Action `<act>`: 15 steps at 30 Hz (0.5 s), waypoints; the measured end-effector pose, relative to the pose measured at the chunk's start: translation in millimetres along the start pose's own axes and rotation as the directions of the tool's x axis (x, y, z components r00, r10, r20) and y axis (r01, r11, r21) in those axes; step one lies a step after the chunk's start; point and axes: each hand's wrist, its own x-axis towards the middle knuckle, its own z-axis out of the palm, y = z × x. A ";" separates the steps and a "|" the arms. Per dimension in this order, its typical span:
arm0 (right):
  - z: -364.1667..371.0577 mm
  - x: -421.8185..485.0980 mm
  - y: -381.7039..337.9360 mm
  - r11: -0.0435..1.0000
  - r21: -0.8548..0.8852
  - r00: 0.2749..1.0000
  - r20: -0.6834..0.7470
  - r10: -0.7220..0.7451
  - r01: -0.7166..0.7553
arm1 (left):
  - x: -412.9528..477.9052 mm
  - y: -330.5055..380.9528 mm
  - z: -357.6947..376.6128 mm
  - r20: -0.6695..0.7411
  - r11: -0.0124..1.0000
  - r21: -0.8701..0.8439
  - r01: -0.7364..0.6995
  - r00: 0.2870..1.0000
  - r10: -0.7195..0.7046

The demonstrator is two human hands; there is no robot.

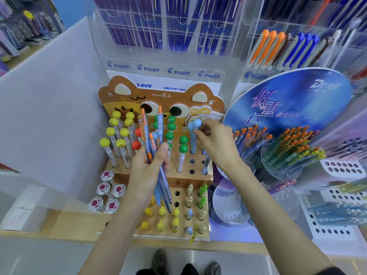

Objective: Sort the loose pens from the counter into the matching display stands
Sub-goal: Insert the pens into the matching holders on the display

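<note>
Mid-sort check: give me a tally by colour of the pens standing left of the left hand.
Yellow ball-top pens: 8
Red ball-top pens: 2
Pink-and-white disc-top pens: 5
Total: 15 showing; the left hand and its orange-tipped pens may hide more.

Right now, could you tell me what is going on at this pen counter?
A person is sorting pens. The left hand grips a bundle of pens, mostly orange-tipped. The right hand pinches a blue pen with a ball top, held upright over the right side of the bear stand. I cannot tell whether it is seated in a hole yet. Several holes near it are unfilled.
</note>
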 end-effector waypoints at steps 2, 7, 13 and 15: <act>2.1 -0.6 1.2 1.000 0.017 1.000 -0.015 0.023 -0.023 | 0.0 -0.2 -1.0 0.002 1.000 0.001 -0.006 1.000 0.006; 5.7 -3.6 5.9 0.998 -0.025 0.997 0.049 0.064 -0.063 | 0.9 -0.6 -2.7 0.004 1.000 -0.011 -0.021 1.000 0.021; 4.1 5.4 3.2 0.989 -0.114 0.983 0.144 0.112 -0.096 | 2.8 -2.8 -3.4 -0.004 1.000 0.004 -0.008 1.000 0.008; 2.9 7.6 2.5 0.987 -0.130 0.979 0.167 0.115 -0.094 | 3.0 -2.8 -3.0 -0.006 1.000 0.006 -0.002 1.000 0.002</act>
